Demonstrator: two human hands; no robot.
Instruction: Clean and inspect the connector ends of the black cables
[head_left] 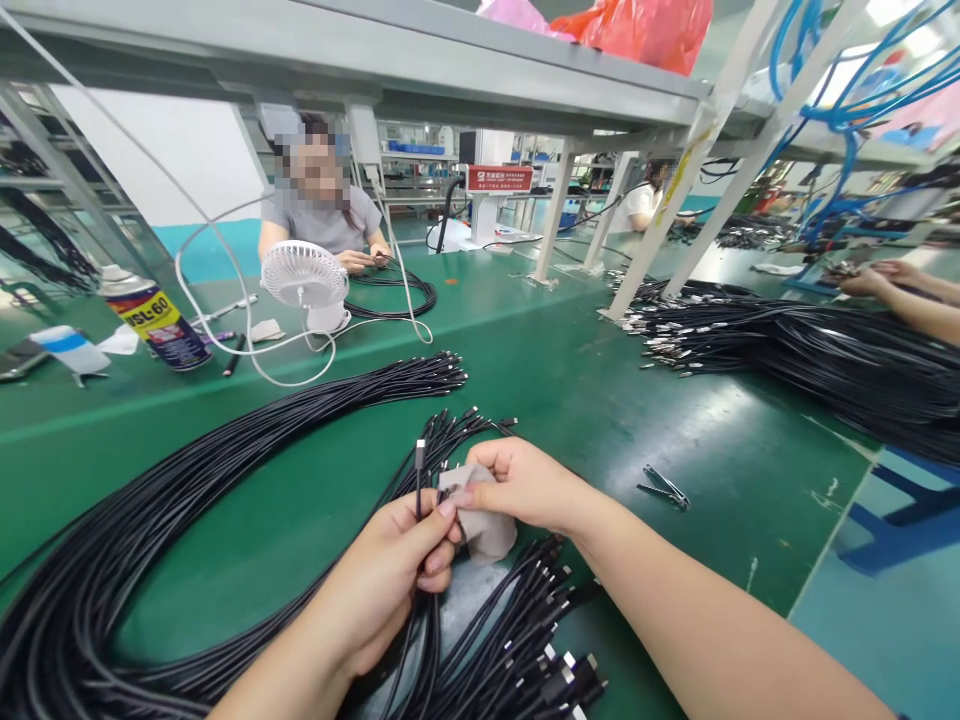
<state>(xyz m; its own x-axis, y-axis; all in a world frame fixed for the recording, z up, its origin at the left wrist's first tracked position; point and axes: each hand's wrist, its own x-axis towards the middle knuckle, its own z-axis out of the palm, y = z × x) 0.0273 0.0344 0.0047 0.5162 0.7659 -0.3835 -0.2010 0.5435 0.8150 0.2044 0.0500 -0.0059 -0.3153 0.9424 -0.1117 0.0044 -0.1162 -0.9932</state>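
My left hand [416, 550] is closed around a black cable [419, 490] whose metal-tipped plug points up beside my thumb. My right hand [517, 487] pinches a grey cloth [487, 525] against the cables, its fingertips meeting those of my left hand. Just what the cloth covers is hidden. A loose pile of black cables [517, 620] with metal plugs lies below my hands. On the left, a large curved bundle of black cables [172, 490] sweeps across the green table [300, 550], with its plug ends near the middle.
A spray can [161, 325], a small white fan [306, 280] and its cord stand at the back left. Nail clippers [666, 488] lie to the right. More cables [810, 350] fill the far right. A co-worker [330, 210] sits opposite; another person's hands [877, 278] show at right.
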